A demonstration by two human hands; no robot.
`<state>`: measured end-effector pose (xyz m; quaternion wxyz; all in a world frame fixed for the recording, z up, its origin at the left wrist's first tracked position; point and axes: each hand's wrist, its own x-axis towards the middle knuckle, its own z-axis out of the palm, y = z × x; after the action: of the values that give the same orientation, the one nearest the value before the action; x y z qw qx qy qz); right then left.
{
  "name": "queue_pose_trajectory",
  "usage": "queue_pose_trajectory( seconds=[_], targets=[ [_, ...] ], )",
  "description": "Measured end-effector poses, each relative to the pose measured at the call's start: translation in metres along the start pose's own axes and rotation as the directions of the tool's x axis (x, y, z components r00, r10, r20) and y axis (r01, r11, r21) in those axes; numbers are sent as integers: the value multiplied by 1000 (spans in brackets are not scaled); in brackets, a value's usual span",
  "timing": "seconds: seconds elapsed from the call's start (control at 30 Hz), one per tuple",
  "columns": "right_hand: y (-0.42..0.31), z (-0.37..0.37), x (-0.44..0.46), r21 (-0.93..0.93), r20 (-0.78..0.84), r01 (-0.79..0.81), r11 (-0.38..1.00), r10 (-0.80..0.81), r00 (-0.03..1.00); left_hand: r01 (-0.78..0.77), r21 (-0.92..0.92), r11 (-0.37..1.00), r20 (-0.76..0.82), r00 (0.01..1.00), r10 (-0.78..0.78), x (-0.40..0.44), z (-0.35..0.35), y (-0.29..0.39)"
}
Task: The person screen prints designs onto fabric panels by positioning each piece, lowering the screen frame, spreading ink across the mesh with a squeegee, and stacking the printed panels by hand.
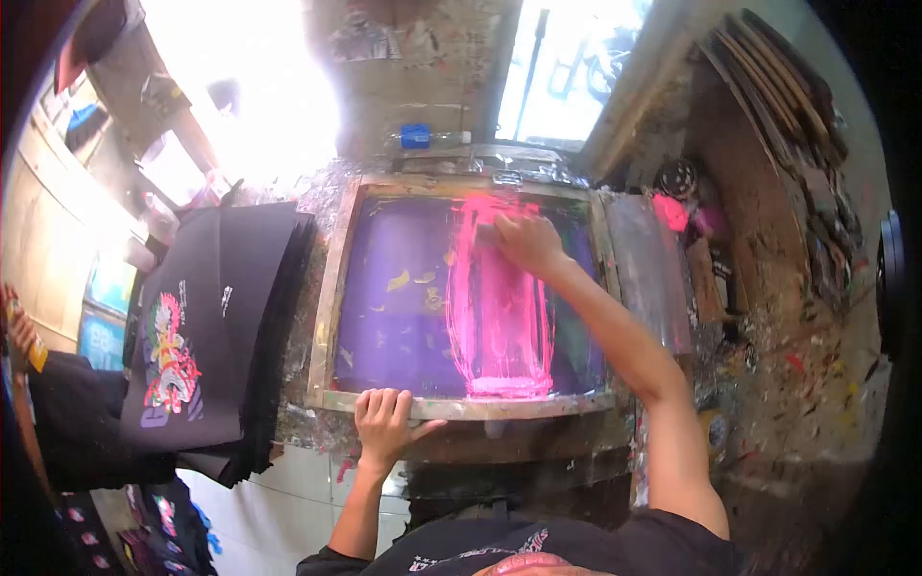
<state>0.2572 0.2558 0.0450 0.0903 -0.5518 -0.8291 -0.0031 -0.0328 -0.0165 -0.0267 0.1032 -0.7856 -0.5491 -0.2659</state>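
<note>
A wooden-framed printing screen point(327, 298) with purple mesh lies flat in front of me. Pink ink point(499, 317) covers a tall strip right of its middle, with a thick band near the front edge. My right hand point(523, 245) is over the far part of the strip, its fingers closed round a dark tool point(488, 233), mostly hidden, that looks like a squeegee. With fingers bent over it, my left hand point(384, 422) grips the frame's near edge, left of centre.
Dark printed fabric pieces point(216, 317) are stacked on the left. A bottle with a blue label point(416, 136) lies beyond the screen. Pink ink sits in a container point(670, 213) at the right, near stacked boards point(778, 106). Another person's hand point(19, 326) shows at the far left.
</note>
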Motion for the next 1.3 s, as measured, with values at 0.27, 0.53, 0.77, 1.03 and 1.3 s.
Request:
queue_pose_trajectory(
  seconds=[0.27,0.53,0.77,1.03,1.3],
  targets=[
    [19,-15,43,6,85,126,992,-126,988,-11,-21,1000,44,999,12,4,-2,0],
    [26,7,73,95,-82,263,960,-255,963,5,-26,1000,49,999,-4,3,-2,-1],
    [-61,-11,-104,114,89,355,928,-366,926,-4,-63,998,6,1000,5,4,-2,0],
    [2,-18,26,75,27,162,984,-164,986,1,-22,1000,1,1000,-1,-1,0,3],
    [44,-14,29,-43,-9,-2,999,2,1000,23,-22,999,58,998,-22,-1,2,0]
  ],
)
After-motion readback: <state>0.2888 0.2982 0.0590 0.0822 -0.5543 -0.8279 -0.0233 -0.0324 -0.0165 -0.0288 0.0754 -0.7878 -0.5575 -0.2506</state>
